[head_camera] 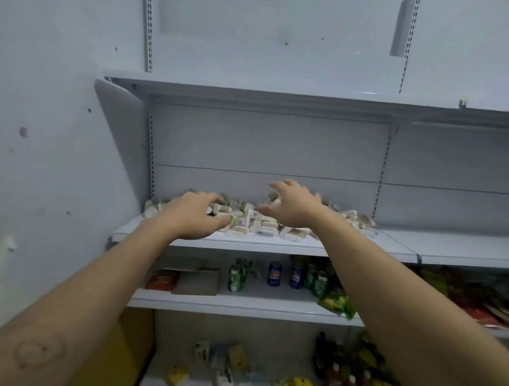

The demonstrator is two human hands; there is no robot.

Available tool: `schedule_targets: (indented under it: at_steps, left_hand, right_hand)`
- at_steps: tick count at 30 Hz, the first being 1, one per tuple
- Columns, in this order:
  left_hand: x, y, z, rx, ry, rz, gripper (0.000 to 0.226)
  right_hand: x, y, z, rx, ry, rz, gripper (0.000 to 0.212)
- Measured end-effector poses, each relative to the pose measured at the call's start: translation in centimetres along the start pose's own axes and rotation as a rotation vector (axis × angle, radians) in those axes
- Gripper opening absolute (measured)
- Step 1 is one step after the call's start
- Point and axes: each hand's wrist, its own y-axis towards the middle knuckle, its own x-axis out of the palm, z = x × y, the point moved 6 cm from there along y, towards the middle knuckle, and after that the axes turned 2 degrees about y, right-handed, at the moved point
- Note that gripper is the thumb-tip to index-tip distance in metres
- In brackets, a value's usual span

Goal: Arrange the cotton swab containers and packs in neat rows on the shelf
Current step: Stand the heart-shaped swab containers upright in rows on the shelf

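Two bare hands are seen stretched over one loose heap of cotton swab packs (263, 226), piled toward the far side of the middle shelf (274, 246). The packs are too many and too jumbled to be counted. The left hand (192, 215) is laid on the heap's left part, fingers curled downward; whether a pack is gripped cannot be told. The right hand (295, 207) is held over the heap's middle, fingers spread wide, nothing held. Two blue cans (274, 274) are stood on the shelf below.

White metal shelf (259, 245); loose heap of cotton swab packs (263, 226) piled across middle toward back
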Motion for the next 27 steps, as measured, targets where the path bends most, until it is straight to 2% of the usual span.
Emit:
schedule_targets:
  at_steps: [5,15,22,27]
  left_hand:
    - [1.1,0.9,1.5,-0.015,0.078,-0.016,0.061]
    - [3.9,3.5,3.2,-0.101,0.082,0.012,0.064]
    - [5.1,3.6,1.7,-0.269,0.151,0.03,0.062]
    - [5.6,2.1,-0.6,-0.408,0.185,0.019,0.06]
  right_hand:
    - [0.0,0.4,1.9,-0.012,-0.014,0.018,0.076]
    - [1.9,4.3,5.1,-0.183,0.056,0.001,0.08]
    - [5.3,7.6,5.4,-0.351,0.101,-0.061,0.079]
    - [8.3,9.6,2.9,-0.483,0.184,-0.096,0.077]
